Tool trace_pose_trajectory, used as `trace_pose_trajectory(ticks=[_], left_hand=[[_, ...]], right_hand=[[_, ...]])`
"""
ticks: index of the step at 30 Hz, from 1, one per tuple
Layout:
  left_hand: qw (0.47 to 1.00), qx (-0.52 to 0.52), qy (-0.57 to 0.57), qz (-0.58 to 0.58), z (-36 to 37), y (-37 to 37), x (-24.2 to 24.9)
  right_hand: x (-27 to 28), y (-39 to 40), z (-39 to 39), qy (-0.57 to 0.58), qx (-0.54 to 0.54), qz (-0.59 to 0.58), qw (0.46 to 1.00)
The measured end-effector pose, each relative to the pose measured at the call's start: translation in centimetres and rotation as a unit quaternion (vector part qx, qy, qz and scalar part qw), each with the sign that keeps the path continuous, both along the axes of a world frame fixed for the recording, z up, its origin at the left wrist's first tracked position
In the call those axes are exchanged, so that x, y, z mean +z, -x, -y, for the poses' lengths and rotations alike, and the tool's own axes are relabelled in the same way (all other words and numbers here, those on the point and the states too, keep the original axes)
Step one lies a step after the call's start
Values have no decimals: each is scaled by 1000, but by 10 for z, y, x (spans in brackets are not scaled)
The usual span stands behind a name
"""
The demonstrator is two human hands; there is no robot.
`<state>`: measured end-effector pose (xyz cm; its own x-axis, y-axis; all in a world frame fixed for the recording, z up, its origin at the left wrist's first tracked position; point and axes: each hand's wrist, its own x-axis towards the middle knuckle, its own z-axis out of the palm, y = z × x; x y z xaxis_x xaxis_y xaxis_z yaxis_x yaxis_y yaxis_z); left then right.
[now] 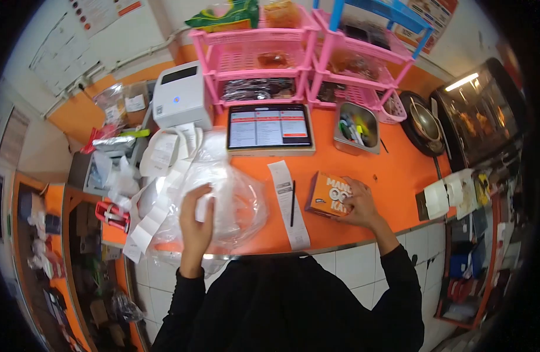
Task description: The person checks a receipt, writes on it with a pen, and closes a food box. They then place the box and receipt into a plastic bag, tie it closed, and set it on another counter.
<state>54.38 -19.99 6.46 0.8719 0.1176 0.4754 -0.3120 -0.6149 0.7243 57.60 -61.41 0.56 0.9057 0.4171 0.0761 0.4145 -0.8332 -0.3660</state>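
Note:
My right hand [361, 206] grips the right side of a small orange food box [325, 195] with white lettering, on the orange counter. My left hand [197, 220] is over a heap of clear plastic bags [223, 182], its thumb apart from its fingers and nothing visible between them. Between my hands lies a long printed receipt [281, 182] with a thin black pen-like stick [293, 205] across it. A curling strip of labels [155, 214] trails down beside the bags.
A tablet [270, 128] stands at the back, next to a white label printer [182, 97]. Pink shelf racks [255, 73] rise behind it. A metal container [356, 126] holds markers. Farther right are a pan [425, 123] and a lit glass food cabinet [478, 117].

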Motion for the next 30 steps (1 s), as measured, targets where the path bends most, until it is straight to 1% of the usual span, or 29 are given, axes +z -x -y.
trace_pose_trajectory(ticks=[2, 3, 5, 6, 7, 8, 10, 11, 13, 14, 15, 16, 18, 19, 21, 22, 23, 26, 27, 29, 30], left_hand=[[993, 114, -25, -3, -33, 7, -10], [985, 157, -71, -17, -46, 11, -16], [970, 216, -112, -6, -59, 14, -28], [961, 242, -133, 0, -66, 13, -35], [958, 250, -140, -18, -72, 10, -44], [958, 253, -122, -52, -74, 9, -45], [957, 251, -83, -119, -73, 4, -46], [960, 259, -83, -63, -74, 1, -53], [963, 247, -8, -107, -81, -4, -58], [962, 241, 28, -129, -85, -5, -58], [962, 251, 31, -103, -83, -5, -55], [968, 218, 97, -80, -91, -5, -65], [963, 146, 222, -33, -112, -6, -91], [920, 132, 362, -66, -110, -2, -79], [883, 125, 444, -89, -109, 10, -56], [861, 120, 484, -101, -106, 14, -45], [875, 119, 455, -118, -98, 18, -34], [881, 44, 451, -139, -77, 19, -20], [910, -2, 405, -95, -75, 14, -21], [902, -50, 420, -91, -68, 19, 16], [896, -74, 428, -90, -64, 22, 32]], right_hand=[[8, -3, -5, -27, -5, -7, 1000], [20, -6, -14, -11, 0, 1, 1000], [58, -10, -37, 20, 5, 20, 1000], [75, -14, -51, 9, 36, 34, 999], [94, -19, -67, -1, 64, 49, 997], [104, -24, -85, -9, 89, 64, 994], [112, -33, -130, -138, 131, 29, 981], [115, -36, -155, -197, 152, 13, 969], [101, -42, -209, -297, 207, 18, 932], [85, -46, -234, -344, 242, 29, 907], [68, -49, -258, -352, 259, 32, 899], [51, -50, -275, -360, 275, 34, 891], [19, -54, -292, -336, 280, -22, 899], [14, -53, -297, -324, 281, -50, 902], [10, -49, -290, -172, 284, -6, 943], [11, -50, -284, -92, 281, 16, 955], [13, -49, -280, -34, 288, -22, 957], [18, -40, -275, 44, 294, -41, 954], [17, -37, -272, 51, 285, -55, 956], [13, -35, -267, 64, 265, -82, 958], [18, -35, -262, 93, 275, -86, 953]])
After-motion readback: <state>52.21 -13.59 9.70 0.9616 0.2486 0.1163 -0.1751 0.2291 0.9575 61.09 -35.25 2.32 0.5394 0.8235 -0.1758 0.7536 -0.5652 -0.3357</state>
